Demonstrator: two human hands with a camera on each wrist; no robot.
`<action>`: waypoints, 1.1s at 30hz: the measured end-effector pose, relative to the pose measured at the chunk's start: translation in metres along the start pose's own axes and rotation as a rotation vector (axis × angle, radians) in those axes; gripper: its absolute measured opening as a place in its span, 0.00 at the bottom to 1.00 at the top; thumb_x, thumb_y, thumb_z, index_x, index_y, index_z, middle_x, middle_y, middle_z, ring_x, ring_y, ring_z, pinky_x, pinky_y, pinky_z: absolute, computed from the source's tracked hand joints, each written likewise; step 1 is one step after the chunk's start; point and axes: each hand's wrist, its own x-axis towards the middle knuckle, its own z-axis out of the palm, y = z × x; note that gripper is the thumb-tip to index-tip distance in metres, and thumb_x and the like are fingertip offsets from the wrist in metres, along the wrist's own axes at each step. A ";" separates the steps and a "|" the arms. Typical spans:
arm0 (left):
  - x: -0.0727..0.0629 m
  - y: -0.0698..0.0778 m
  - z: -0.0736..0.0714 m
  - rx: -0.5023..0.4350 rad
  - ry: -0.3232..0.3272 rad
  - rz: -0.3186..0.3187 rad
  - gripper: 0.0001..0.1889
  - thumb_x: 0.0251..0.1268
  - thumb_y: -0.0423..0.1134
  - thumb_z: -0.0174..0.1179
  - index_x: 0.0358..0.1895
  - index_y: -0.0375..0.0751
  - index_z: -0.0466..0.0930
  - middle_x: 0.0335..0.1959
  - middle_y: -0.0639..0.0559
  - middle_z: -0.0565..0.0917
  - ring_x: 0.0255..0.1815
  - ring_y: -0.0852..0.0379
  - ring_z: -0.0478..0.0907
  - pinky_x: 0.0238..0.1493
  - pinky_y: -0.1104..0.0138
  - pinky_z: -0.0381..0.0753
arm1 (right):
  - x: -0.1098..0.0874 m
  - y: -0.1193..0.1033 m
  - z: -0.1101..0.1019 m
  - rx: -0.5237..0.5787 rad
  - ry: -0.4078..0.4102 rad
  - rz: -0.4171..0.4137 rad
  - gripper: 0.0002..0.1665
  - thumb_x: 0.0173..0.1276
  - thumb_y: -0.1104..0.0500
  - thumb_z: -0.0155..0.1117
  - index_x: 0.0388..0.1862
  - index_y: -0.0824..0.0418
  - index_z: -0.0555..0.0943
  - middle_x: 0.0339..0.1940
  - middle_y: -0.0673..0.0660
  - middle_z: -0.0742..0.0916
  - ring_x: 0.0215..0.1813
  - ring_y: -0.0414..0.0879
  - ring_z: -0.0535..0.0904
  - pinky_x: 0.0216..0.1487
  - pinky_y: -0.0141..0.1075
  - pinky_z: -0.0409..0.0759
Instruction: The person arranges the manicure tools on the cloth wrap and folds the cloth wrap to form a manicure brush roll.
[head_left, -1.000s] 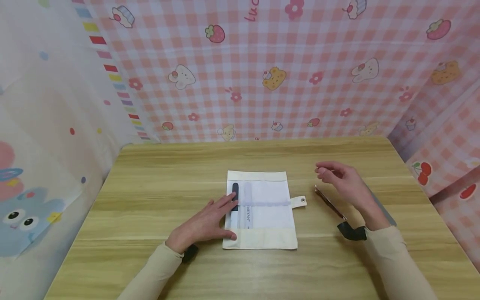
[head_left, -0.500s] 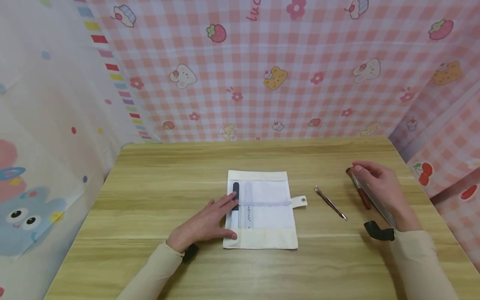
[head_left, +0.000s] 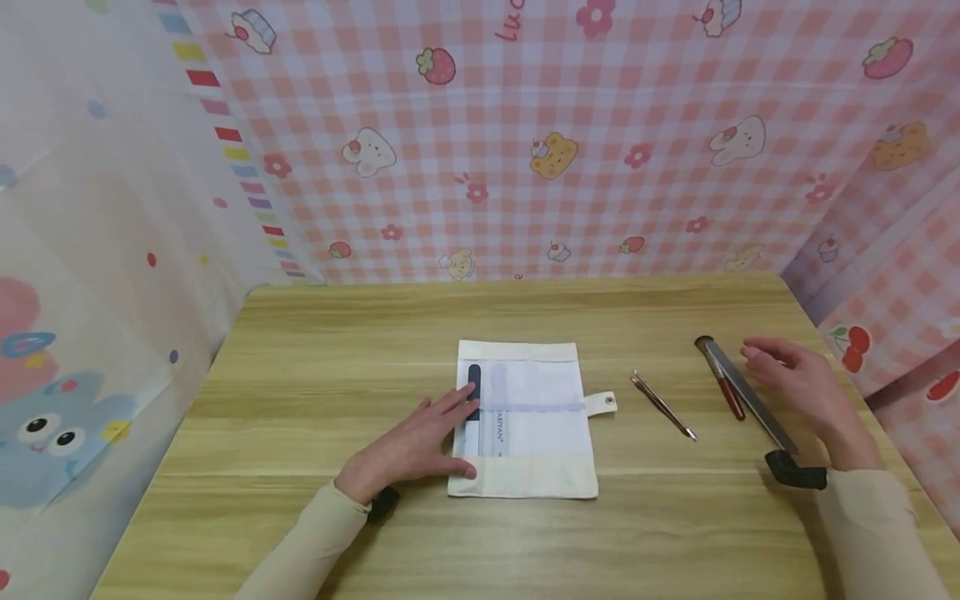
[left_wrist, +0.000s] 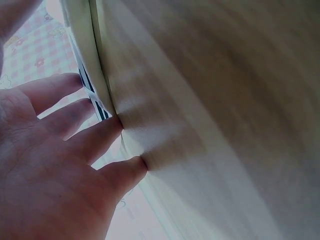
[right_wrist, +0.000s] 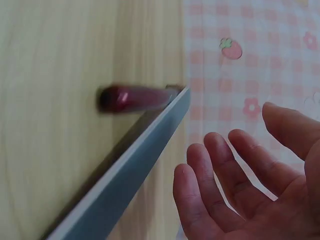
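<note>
Fingers apart on left hand (head_left: pixel 408 446), touching left edge of opened cream-and-white fabric case (head_left: pixel 536 477) on wood-grain table (head_left: pixel 337 358); rightward, slim shiny brown tool (head_left: pixel 663 407); farther, right hand (head_left: pixel 806 390), fingers apart, beside long grey strip (head_left: pixel 759 406) and red-brown-handled brush (head_left: pixel 728 393).

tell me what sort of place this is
Probably a small indoor work corner, perhaps a draped booth: a wood-grain table, a pink checked cloth behind it, and an open fabric pouch on the tabletop.
</note>
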 end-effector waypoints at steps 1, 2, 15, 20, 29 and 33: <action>0.000 0.000 0.000 0.000 0.000 0.000 0.51 0.60 0.59 0.74 0.81 0.40 0.61 0.85 0.47 0.52 0.83 0.45 0.52 0.80 0.40 0.48 | 0.000 0.001 -0.002 -0.018 -0.017 0.016 0.38 0.83 0.42 0.53 0.74 0.71 0.69 0.63 0.71 0.82 0.43 0.24 0.79 0.41 0.20 0.77; 0.000 0.000 0.000 0.001 0.000 0.000 0.51 0.60 0.59 0.74 0.81 0.40 0.61 0.85 0.47 0.52 0.83 0.45 0.52 0.80 0.40 0.48 | 0.000 0.002 -0.003 -0.031 -0.036 0.034 0.39 0.83 0.41 0.52 0.75 0.71 0.69 0.65 0.74 0.79 0.43 0.26 0.80 0.41 0.21 0.76; -0.002 0.001 -0.001 -0.007 -0.004 -0.005 0.51 0.60 0.59 0.74 0.81 0.40 0.61 0.85 0.47 0.52 0.83 0.45 0.52 0.80 0.41 0.48 | 0.002 0.012 -0.002 -0.019 -0.166 0.101 0.39 0.84 0.45 0.51 0.75 0.77 0.64 0.69 0.80 0.73 0.44 0.26 0.78 0.42 0.24 0.81; 0.000 0.001 -0.001 -0.005 -0.005 -0.001 0.50 0.61 0.59 0.73 0.81 0.41 0.61 0.85 0.48 0.51 0.84 0.46 0.52 0.80 0.41 0.47 | 0.002 0.014 0.001 -0.059 -0.167 0.085 0.38 0.83 0.47 0.54 0.73 0.78 0.66 0.64 0.79 0.77 0.43 0.28 0.77 0.41 0.26 0.81; 0.000 0.001 0.000 -0.004 -0.006 -0.010 0.50 0.60 0.59 0.73 0.81 0.42 0.61 0.85 0.48 0.51 0.83 0.45 0.52 0.80 0.41 0.47 | 0.008 0.012 0.004 -0.180 -0.190 0.038 0.32 0.82 0.53 0.57 0.70 0.78 0.69 0.55 0.74 0.82 0.45 0.42 0.77 0.38 0.29 0.79; 0.000 0.000 0.000 -0.007 -0.004 -0.009 0.51 0.60 0.59 0.73 0.81 0.42 0.61 0.85 0.48 0.51 0.83 0.45 0.52 0.80 0.41 0.47 | 0.009 0.013 0.004 -0.208 -0.181 0.024 0.30 0.82 0.55 0.58 0.69 0.79 0.71 0.52 0.72 0.83 0.45 0.47 0.77 0.38 0.28 0.76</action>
